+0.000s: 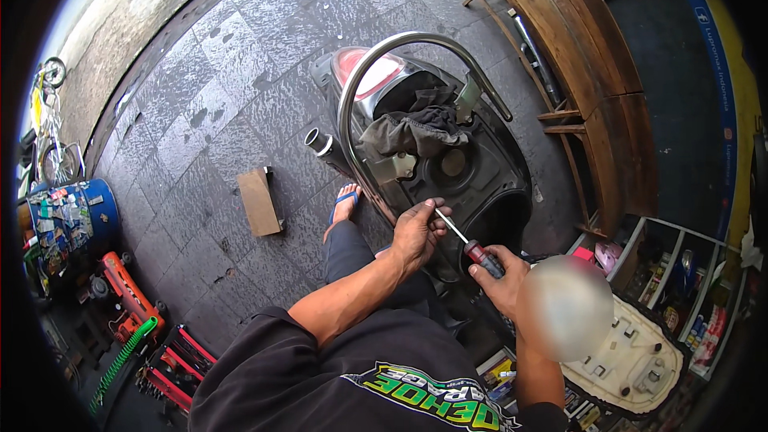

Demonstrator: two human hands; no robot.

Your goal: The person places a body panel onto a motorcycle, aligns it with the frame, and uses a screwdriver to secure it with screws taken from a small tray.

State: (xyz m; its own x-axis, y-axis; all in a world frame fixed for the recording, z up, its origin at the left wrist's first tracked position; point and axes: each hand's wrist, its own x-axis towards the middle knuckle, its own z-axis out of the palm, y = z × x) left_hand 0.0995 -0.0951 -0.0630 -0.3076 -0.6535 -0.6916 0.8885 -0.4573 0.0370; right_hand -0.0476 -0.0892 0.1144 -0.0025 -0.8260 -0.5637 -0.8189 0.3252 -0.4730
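One tiled floor (272, 56), open room left of the scooter; one scooter (490, 166), black rear body upward; one metal grab rail (418, 38), curved edge beyond the hands; two hands: right hand (506, 280) grasping screwdriver handle, left hand (418, 234) pinching near its tip; one screwdriver (482, 254), above the scooter; step, apparently, readying the tip; next move calls for steady alignment.

The screwdriver (478, 254) has a handle of red and black, with a silver shaft (454, 227). The scooter body (502, 166) is black — its grab rail (420, 38) is silver, its tail light (352, 58) red and white. The rag (418, 136) is charcoal grey, the cardboard box (258, 202) brown, and the floor tiles (192, 144) make a dark grey grid.
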